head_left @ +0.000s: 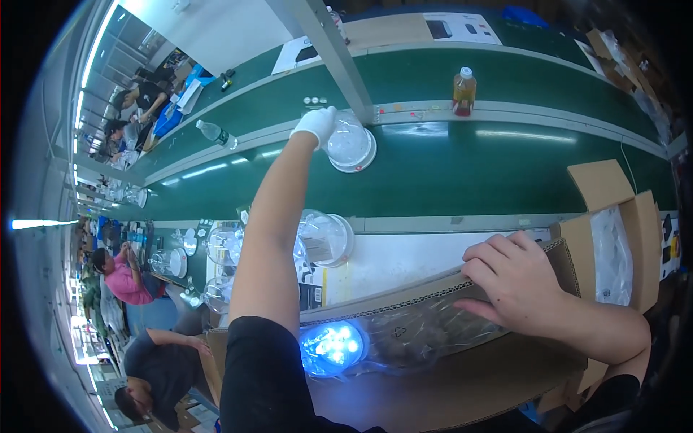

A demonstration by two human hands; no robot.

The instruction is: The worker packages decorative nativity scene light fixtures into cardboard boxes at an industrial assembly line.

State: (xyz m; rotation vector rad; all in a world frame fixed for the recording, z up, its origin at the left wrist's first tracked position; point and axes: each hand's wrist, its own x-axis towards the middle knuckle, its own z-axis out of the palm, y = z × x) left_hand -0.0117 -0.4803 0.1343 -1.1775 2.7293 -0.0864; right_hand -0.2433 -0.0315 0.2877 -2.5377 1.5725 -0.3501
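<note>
My left hand [315, 127], in a white glove, reaches far across the green bench and grips the upper left side of a clear dome [348, 142] on a round white base. Part of its fingers is hidden behind the dome. My bare right hand [514, 278] is closed over the far rim of a large open cardboard box [447, 382], thumb inside and fingers outside. In the box lies clear plastic wrapping [426, 328]. A round light glows bright blue-white [332, 348] at the box's left, within the plastic.
More clear domes with white bases [328, 238] stand beyond the box. An open carton [613, 238] with plastic bags is at the right. A drink bottle [464, 92] stands on the bench's ledge beside a grey post [339, 65]. Several people work at the left.
</note>
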